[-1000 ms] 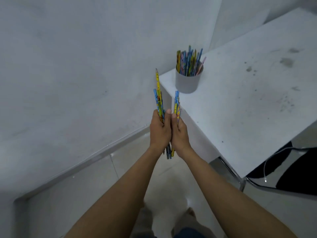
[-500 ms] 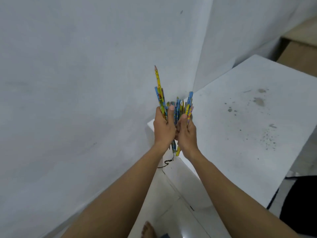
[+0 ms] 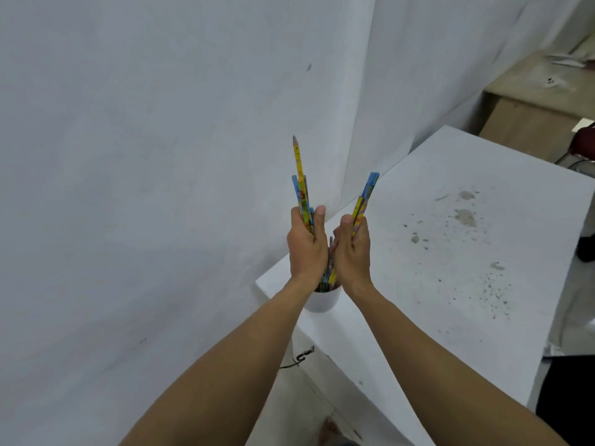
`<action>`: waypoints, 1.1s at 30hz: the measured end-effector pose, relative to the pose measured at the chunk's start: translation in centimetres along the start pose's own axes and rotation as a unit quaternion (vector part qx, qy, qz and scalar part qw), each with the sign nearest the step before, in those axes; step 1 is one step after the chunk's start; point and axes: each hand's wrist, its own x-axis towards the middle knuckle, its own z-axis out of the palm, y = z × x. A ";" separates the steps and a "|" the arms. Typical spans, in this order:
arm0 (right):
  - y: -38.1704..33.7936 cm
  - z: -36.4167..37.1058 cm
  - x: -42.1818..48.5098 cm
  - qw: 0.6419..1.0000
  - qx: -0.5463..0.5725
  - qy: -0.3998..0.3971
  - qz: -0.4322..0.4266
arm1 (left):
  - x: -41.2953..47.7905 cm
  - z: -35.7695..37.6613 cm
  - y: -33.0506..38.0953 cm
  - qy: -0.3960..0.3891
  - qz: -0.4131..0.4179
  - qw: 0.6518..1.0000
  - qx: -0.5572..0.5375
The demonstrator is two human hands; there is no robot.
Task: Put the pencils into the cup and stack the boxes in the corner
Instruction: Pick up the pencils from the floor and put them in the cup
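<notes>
My left hand (image 3: 306, 246) grips a bundle of yellow and blue pencils (image 3: 301, 188) that stand almost upright, one yellow pencil reaching highest. My right hand (image 3: 351, 249) grips a second bundle of pencils (image 3: 365, 196) tilted to the right. Both fists are side by side directly above the white cup (image 3: 323, 300), which stands at the near left corner of the white table (image 3: 450, 252). The lower pencil ends reach down to the cup's mouth. My hands hide most of the cup and its contents. No boxes are in view.
A white wall (image 3: 145, 188) runs along the table's left side and meets another wall at the far corner. The tabletop has dark stains (image 3: 465, 217). A wooden desk (image 3: 531, 104) stands at the far right. A black cable (image 3: 297, 358) hangs below the table's edge.
Both hands have moved from off the table's edge to above the cup. The two bundles, pressed together half a second ago, have spread apart at the top. The camera came closer.
</notes>
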 end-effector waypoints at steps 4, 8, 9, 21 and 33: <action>2.0 0.4 2.1 1.000 -0.026 -0.004 0.005 | 1.1 1.4 -2.5 0.027 -0.018 0.999 0.005; 4.2 0.3 3.0 0.998 -0.055 -0.019 0.023 | 0.7 2.6 -5.8 0.036 -0.028 0.998 0.035; 4.7 0.3 3.0 0.998 -0.059 -0.025 0.026 | 0.5 2.7 -6.5 0.035 -0.029 0.998 0.042; 9.2 0.3 2.4 0.992 -0.043 -0.118 0.018 | 0.6 2.4 -8.1 0.054 -0.006 0.996 0.067; 9.1 0.1 3.0 0.970 -0.233 -0.050 -0.052 | 1.7 0.9 -9.4 -0.006 0.067 0.978 0.197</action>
